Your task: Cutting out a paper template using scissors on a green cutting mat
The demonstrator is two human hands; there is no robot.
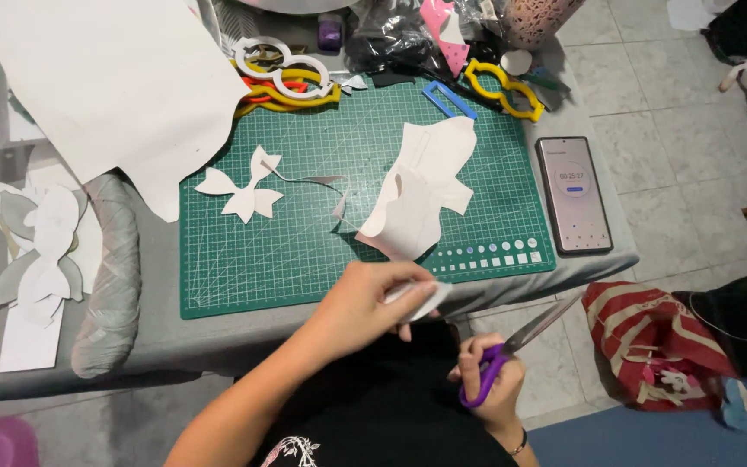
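Right hand (496,387) gripped purple-handled scissors (520,350), blades apart, long axis pointing up-left toward the small white paper piece (417,298). Left hand (365,307) pinched that piece, just above-left of the blades, nearer it than the right. Piece looked thin, pale, curved-edged. Beyond the hands: green cutting mat (304,251) on worktop, w/ white bow cutout (246,186).
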